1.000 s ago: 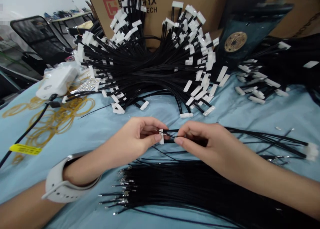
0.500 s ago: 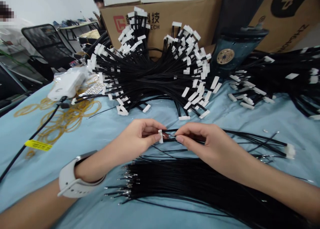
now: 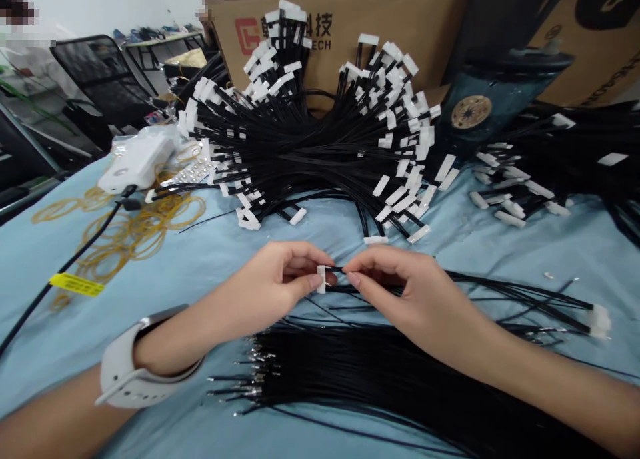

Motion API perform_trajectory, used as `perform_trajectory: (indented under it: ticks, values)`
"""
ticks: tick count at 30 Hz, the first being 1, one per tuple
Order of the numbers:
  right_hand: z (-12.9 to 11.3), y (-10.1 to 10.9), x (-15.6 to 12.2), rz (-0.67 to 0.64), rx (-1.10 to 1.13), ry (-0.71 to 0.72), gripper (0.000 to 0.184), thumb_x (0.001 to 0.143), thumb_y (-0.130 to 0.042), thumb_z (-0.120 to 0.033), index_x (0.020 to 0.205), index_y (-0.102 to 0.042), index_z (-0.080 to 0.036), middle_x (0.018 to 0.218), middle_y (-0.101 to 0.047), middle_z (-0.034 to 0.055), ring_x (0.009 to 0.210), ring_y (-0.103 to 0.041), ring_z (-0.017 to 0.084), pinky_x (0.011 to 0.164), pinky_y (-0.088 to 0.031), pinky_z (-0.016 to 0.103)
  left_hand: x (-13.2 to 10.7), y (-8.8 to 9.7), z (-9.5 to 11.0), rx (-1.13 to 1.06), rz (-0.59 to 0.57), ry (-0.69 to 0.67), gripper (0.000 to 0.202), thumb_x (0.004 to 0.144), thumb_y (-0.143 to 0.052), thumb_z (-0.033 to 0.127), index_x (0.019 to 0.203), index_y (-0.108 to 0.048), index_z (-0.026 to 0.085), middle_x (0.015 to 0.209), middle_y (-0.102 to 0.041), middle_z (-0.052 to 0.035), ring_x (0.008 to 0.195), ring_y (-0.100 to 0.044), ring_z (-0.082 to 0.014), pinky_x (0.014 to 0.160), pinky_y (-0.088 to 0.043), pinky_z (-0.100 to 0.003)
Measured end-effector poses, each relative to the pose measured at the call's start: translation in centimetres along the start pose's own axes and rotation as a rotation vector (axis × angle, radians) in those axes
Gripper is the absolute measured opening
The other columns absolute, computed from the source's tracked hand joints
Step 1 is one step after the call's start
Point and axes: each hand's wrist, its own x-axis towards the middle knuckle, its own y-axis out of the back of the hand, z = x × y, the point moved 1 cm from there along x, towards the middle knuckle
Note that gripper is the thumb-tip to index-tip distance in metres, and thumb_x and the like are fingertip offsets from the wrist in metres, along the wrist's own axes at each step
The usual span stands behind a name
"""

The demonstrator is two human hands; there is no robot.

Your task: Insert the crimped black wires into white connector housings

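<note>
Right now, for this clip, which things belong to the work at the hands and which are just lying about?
Part of the work: left hand, right hand, white connector, black wire, crimp-tipped wire bundle, wired connector heap.

Lying about: rubber bands, bagged white box, cardboard carton.

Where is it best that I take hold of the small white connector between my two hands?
Best pinch the white connector on its flat faces, coming from the left, as the left hand does now. It stands upright and is long and narrow, so a pinch across it seems steady, and its right side stays free for the black wires that the right hand holds there.
</note>
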Motion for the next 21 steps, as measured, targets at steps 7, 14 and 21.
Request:
perform_trajectory:
  ticks: [7, 14, 21]
  values:
    - [0.29, -0.16, 0.18, 0.048, -0.074, 0.061, 0.012, 0.081, -0.057, -0.017, 0.071, -0.063, -0.018, 0.066, -0.06, -0.0037, 0.059, -0.053, 0.008, 0.054, -0.039, 0.02, 0.13, 0.08, 0.04, 0.023, 0.021, 0.01, 0.012, 0.079, -0.058, 0.01, 0.089, -0.064, 0.014, 0.077, -0.068, 0.0, 0.074, -0.064, -0.012, 0.069, -0.048, -0.02]
    - [0.54, -0.46, 0.38, 0.093, -0.109, 0.145, 0.014, 0.08, -0.058, -0.012, 0.067, -0.058, -0.016, 0.063, -0.057, -0.0034, 0.056, -0.049, 0.006, 0.048, -0.035, 0.018, 0.09, -0.1, 0.33, 0.01, 0.03, 0.034, 0.012, 0.078, -0.059, 0.008, 0.088, -0.065, 0.013, 0.076, -0.068, 0.0001, 0.071, -0.062, -0.0107, 0.064, -0.046, -0.018]
    - [1.02, -0.36, 0.03, 0.093, -0.392, 0.519, 0.017, 0.088, -0.05, -0.01, 0.076, -0.062, -0.01, 0.068, -0.054, 0.0014, 0.055, -0.047, 0.008, 0.051, -0.038, 0.02, 0.74, 0.75, -0.41, -0.079, -0.095, 0.055, 0.016, 0.079, -0.063, 0.016, 0.094, -0.063, 0.015, 0.089, -0.074, -0.0037, 0.085, -0.067, -0.0154, 0.077, -0.048, -0.024]
